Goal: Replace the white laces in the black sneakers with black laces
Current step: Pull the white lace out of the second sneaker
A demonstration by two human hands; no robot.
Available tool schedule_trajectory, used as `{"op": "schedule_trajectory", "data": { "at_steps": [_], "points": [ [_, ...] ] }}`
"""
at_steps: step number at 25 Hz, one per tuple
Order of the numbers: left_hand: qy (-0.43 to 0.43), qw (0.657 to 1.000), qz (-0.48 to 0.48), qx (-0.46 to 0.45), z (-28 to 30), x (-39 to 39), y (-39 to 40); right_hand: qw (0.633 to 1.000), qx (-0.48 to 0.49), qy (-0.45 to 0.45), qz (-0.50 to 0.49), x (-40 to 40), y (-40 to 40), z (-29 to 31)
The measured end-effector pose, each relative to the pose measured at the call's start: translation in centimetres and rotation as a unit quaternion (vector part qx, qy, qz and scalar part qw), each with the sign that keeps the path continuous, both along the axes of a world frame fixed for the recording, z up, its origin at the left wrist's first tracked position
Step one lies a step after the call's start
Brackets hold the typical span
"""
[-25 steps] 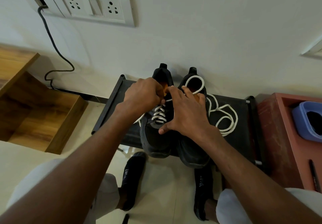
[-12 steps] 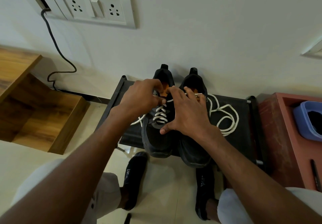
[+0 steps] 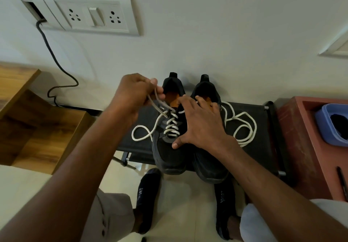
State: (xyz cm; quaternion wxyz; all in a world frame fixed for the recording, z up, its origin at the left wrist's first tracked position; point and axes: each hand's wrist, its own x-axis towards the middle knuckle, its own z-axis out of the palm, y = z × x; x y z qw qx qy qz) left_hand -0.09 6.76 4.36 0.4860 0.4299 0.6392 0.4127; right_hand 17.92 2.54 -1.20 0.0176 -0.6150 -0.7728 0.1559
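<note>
The left hand (image 3: 131,93) pinches a strand of the white lace (image 3: 172,123) above the left sneaker (image 3: 169,147), while the right hand (image 3: 199,127), fingers spread flat, presses on the right sneaker (image 3: 211,166) just beside it; the strand is best drawn straight out of one eyelet row at a time, shoe held steady. Right of the sneakers, a blue tub (image 3: 327,127) in a red tray (image 3: 301,147) holds something dark, perhaps the black laces
</note>
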Motion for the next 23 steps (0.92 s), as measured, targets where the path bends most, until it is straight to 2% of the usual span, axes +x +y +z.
{"op": "schedule_trajectory", "data": {
  "at_steps": [1, 3, 6, 9, 11, 12, 13, 14, 15, 16, 17, 18, 19, 20, 22, 23],
  "points": [
    [0.115, 0.992, -0.054, 0.016, -0.4, 0.1, -0.1, 1.0, 0.0, 0.001, -0.002, 0.0, -0.1, 0.0],
    [0.309, 0.938, -0.15, 0.047, -1.7, 0.8, -0.1, 1.0, 0.0, -0.004, -0.002, -0.1, -0.2, 0.1],
    [0.423, 0.874, -0.234, 0.053, -2.8, 1.3, 0.1, 1.0, 0.003, -0.009, -0.004, -0.2, -0.1, -0.1],
    [0.493, 0.836, -0.238, 0.048, -3.0, 2.0, -0.3, 1.0, 0.003, -0.01, -0.001, -0.1, 0.0, -0.1],
    [0.513, 0.83, -0.208, 0.068, -2.0, 2.4, -0.3, 1.0, 0.003, -0.008, -0.001, 0.0, 0.0, -0.2],
    [0.504, 0.839, -0.184, 0.093, -1.4, 2.2, -0.1, 1.0, 0.004, -0.007, 0.001, 0.0, 0.0, -0.2],
    [0.459, 0.867, -0.155, 0.119, -0.7, 1.8, 0.1, 1.0, 0.004, -0.005, 0.003, 0.1, 0.1, -0.2],
    [0.355, 0.914, -0.129, 0.147, -0.1, 1.1, 0.4, 1.0, 0.003, -0.002, 0.004, 0.2, 0.1, -0.2],
    [0.203, 0.96, -0.103, 0.166, 0.5, 0.3, 0.6, 1.0, 0.004, 0.001, 0.003, 0.3, 0.2, -0.3],
    [0.056, 0.984, -0.067, 0.157, 0.9, -0.2, 0.6, 1.0, 0.005, 0.004, 0.003, 0.3, 0.2, -0.4],
    [-0.035, 0.99, -0.035, 0.133, 0.8, -0.5, 0.7, 1.0, 0.006, 0.004, 0.004, 0.3, 0.2, -0.4],
    [-0.047, 0.993, -0.021, 0.109, 0.7, -0.5, 0.8, 1.0, 0.006, 0.002, 0.003, 0.3, 0.2, -0.4],
    [0.004, 0.996, -0.02, 0.092, 0.1, -0.4, 1.1, 1.0, 0.005, -0.001, 0.002, 0.2, 0.2, -0.4],
    [0.099, 0.991, -0.035, 0.083, -0.5, -0.1, 1.4, 1.0, 0.005, -0.005, 0.002, 0.1, 0.2, -0.4],
    [0.299, 0.944, -0.12, 0.066, -1.9, 0.6, 1.3, 1.0, 0.004, -0.011, -0.001, 0.1, 0.2, -0.4],
    [0.363, 0.915, -0.171, 0.048, -2.4, 0.8, 1.1, 1.0, 0.005, -0.011, 0.0, 0.1, 0.2, -0.4]
  ]
}}
